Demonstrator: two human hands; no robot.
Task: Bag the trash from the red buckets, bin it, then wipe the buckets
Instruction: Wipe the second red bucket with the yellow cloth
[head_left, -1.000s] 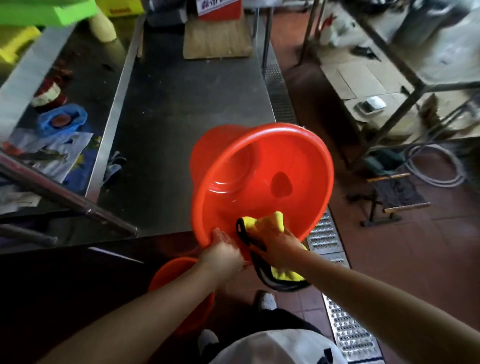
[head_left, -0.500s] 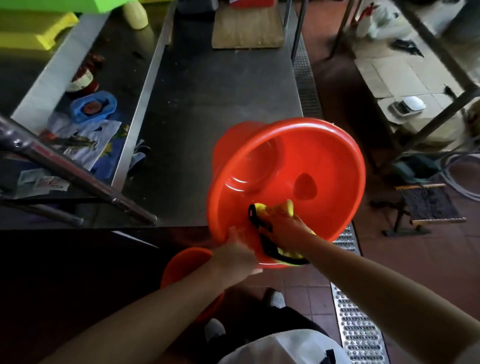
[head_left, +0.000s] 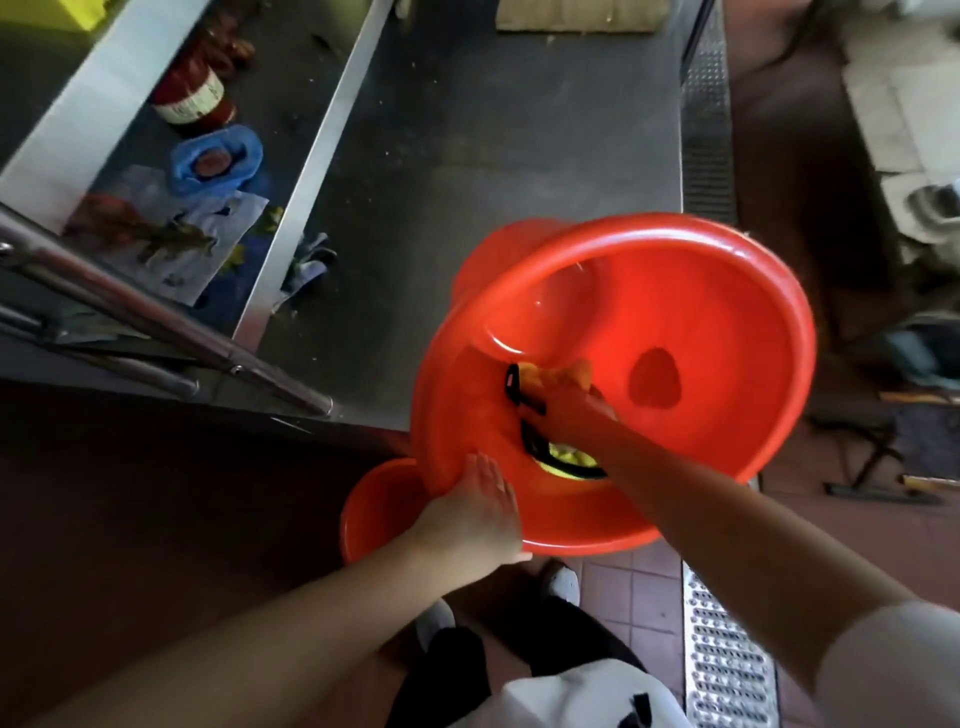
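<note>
Right hand (head_left: 569, 415) is deep inside the glossy red round plastic bucket (head_left: 717, 332), fingers buried in a yellow cloth with black trim (head_left: 563, 376), so its grip can't be told; red cast tints the cloth. Bucket is tilted, mouth toward the camera, held over the steel table's (head_left: 467, 156) near edge. Left hand (head_left: 480, 512) lies on the near-left rim, fingers pressed together, thumb hidden. A second red plastic bucket (head_left: 374, 509) sits below, mostly covered.
</note>
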